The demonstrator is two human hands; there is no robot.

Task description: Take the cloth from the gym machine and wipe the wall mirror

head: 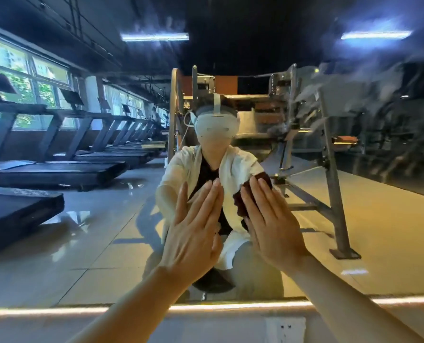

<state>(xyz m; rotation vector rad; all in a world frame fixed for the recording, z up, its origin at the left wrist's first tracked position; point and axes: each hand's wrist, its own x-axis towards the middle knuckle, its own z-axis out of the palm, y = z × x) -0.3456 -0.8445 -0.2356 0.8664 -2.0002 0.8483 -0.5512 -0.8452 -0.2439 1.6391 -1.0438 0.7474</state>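
The wall mirror (94, 219) fills nearly the whole view and shows my own reflection with a headset. My right hand (270, 224) lies flat with straight fingers, pressing a dark brown cloth (240, 201) against the glass; the cloth shows at the fingertips and along the hand's left edge. My left hand (196, 229) is flat on the mirror just left of it, fingers straight and together, holding nothing. Smeared streaks mark the glass at the upper right.
A lit strip (230, 306) runs along the mirror's bottom edge, with a wall socket (285, 326) below it. Reflected in the glass are a row of treadmills (57, 169) on the left and a metal gym machine frame (329, 169) on the right.
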